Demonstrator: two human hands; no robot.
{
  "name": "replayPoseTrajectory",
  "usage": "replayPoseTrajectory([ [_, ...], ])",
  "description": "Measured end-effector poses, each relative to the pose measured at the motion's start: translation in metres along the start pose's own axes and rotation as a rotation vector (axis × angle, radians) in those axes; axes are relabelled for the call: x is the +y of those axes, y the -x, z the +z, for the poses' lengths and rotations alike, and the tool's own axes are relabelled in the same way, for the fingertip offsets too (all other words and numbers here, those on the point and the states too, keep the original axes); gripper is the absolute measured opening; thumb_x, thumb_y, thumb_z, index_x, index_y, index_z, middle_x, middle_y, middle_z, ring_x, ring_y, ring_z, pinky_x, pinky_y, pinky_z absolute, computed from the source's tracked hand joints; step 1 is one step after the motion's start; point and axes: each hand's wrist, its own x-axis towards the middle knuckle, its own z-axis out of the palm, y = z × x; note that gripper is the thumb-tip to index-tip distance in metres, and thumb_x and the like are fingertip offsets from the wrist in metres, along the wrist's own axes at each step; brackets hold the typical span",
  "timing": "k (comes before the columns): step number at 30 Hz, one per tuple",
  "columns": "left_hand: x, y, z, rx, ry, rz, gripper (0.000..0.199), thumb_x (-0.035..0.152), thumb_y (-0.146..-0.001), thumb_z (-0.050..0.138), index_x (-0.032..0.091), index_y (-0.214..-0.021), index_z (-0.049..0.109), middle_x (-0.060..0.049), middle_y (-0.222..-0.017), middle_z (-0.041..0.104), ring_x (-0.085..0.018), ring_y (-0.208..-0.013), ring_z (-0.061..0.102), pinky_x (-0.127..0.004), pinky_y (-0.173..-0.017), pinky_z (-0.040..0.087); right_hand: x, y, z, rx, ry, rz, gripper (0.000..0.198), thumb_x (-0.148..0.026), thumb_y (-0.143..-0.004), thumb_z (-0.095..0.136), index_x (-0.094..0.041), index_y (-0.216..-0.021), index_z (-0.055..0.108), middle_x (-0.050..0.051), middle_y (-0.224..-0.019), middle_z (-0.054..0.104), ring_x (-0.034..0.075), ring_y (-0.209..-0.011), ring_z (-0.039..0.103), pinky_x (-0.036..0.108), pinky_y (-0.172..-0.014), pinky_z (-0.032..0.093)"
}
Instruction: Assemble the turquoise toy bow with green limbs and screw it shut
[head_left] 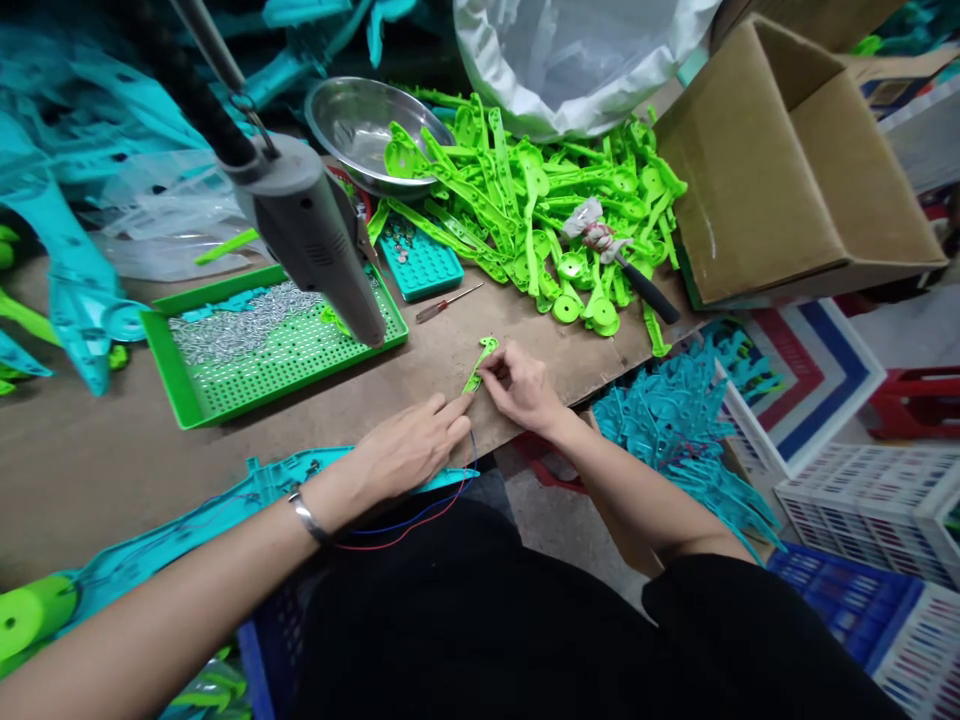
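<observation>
Head view, with a clock dial centred on the small green piece (pixel 478 365) at mid-picture. The workbench (pixel 112 430) spans the upper half. At 2 o'clock a cardboard box (pixel 750 190) stands tilted, its mouth facing away; its contents are hidden. From 12 to 1 o'clock spreads a heap of lime-green parts (pixel 517 200), presumably kept within arm's reach. At 8 o'clock a long teal part (pixel 281 480) lies along the near edge, partly covered by the left forearm. At 9 to 10 o'clock a green tray (pixel 300 385) corrals loose metal pieces, too fine to identify; above it hangs a grey power tool (pixel 300 220), seemingly slung there to free the bench, its upper end cut off.

The left hand (pixel 409 445), at 7 to 8 o'clock, lies palm down with fingers nearly straight, fingertips at the piece's lower end, apparently to steady it; its thumb is hidden, so any grip cannot be told. The right hand (pixel 521 385), at 4 o'clock, curls with thumb and forefinger drawn together beside the piece; what lies between them is indistinct. Smallest, red wire (pixel 375 548) and blue wire loop at 7 o'clock, their upper ends obscured near the left fingers.
</observation>
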Motion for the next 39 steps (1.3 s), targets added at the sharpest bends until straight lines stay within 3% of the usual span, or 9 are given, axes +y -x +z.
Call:
replayPoseTrajectory([
  [6,-0.001,-0.001,-0.002,-0.028,0.022,-0.007,0.02,0.018,-0.099,0.04,0.014,-0.099,0.059,-0.02,-0.141,0.055,-0.023,-0.092,0.054,-0.038,-0.085,0.047,-0.005,0.014,0.0,0.026,0.276,-0.192,0.012,-0.013,-0.095,0.047,-0.02,-0.099,0.056,0.005,-0.078,0.066,0.018,-0.072,0.062,0.032,-0.066,0.048],
  [12,-0.004,-0.002,-0.004,-0.061,0.069,0.006,0.022,0.017,-0.099,0.038,0.014,-0.095,0.06,-0.021,-0.141,0.055,-0.022,-0.089,0.056,-0.039,-0.085,0.048,-0.007,0.013,-0.003,-0.072,0.524,-0.397,0.022,-0.012,-0.098,0.045,-0.019,-0.082,0.058,0.005,-0.068,0.064,0.018,-0.068,0.058,0.033,-0.064,0.039],
  [19,0.002,0.014,-0.004,0.037,0.145,-0.182,0.034,0.028,-0.103,0.038,0.014,-0.123,0.06,-0.018,-0.16,0.034,-0.028,-0.115,0.058,-0.046,-0.094,0.05,-0.009,0.016,-0.018,-0.073,0.01,-0.022,0.019,-0.01,-0.093,0.05,-0.019,-0.104,0.062,0.005,-0.096,0.074,0.017,-0.087,0.069,0.029,-0.079,0.053],
  [23,0.013,0.025,-0.012,0.069,0.163,-0.296,0.04,0.026,-0.101,0.041,0.018,-0.139,0.052,-0.02,-0.158,0.034,-0.034,-0.126,0.054,-0.053,-0.1,0.047,-0.026,0.036,-0.017,-0.081,-0.089,-0.073,0.025,-0.004,-0.09,0.048,-0.018,-0.104,0.064,0.008,-0.101,0.072,0.019,-0.096,0.068,0.034,-0.087,0.055],
  [25,0.024,0.029,-0.016,0.144,0.201,-0.365,0.041,0.024,-0.101,0.042,0.018,-0.141,0.048,-0.02,-0.151,0.044,-0.031,-0.124,0.055,-0.05,-0.1,0.047,-0.033,0.043,-0.016,-0.111,-0.113,-0.098,0.023,-0.006,-0.09,0.051,-0.018,-0.105,0.064,0.008,-0.099,0.071,0.02,-0.093,0.067,0.035,-0.084,0.056],
  [28,0.045,0.031,-0.019,0.301,0.287,-0.537,0.031,0.028,-0.102,0.043,0.014,-0.128,0.052,-0.014,-0.114,0.065,-0.025,-0.102,0.063,-0.04,-0.088,0.052,-0.038,0.044,-0.014,-0.119,-0.15,-0.105,0.014,-0.012,-0.091,0.057,-0.018,-0.102,0.065,0.008,-0.093,0.072,0.019,-0.088,0.066,0.036,-0.08,0.056],
  [31,0.066,0.028,-0.016,0.34,0.244,-0.673,0.029,0.042,-0.098,0.051,0.015,-0.111,0.053,-0.009,-0.092,0.064,-0.026,-0.086,0.063,-0.04,-0.077,0.051,-0.04,0.038,-0.012,-0.117,-0.176,-0.132,0.008,-0.016,-0.092,0.061,-0.019,-0.097,0.066,0.006,-0.091,0.074,0.019,-0.086,0.066,0.037,-0.08,0.055],
  [35,0.083,0.018,-0.009,0.321,0.119,-0.715,0.052,0.055,-0.086,0.066,0.014,-0.114,0.051,-0.012,-0.096,0.065,-0.032,-0.091,0.063,-0.046,-0.08,0.049,-0.041,0.03,-0.005,-0.102,-0.196,-0.231,0.008,-0.017,-0.092,0.062,-0.018,-0.093,0.07,0.006,-0.09,0.075,0.018,-0.086,0.066,0.036,-0.08,0.055],
  [39,0.088,0.012,-0.004,0.301,0.184,-0.766,0.039,0.03,-0.088,0.066,0.017,-0.12,0.048,-0.009,-0.098,0.067,-0.029,-0.095,0.064,-0.042,-0.082,0.048,-0.04,0.025,-0.002,-0.102,-0.236,-0.298,0.011,-0.012,-0.09,0.061,-0.016,-0.093,0.071,0.007,-0.089,0.075,0.017,-0.084,0.065,0.034,-0.08,0.055],
])
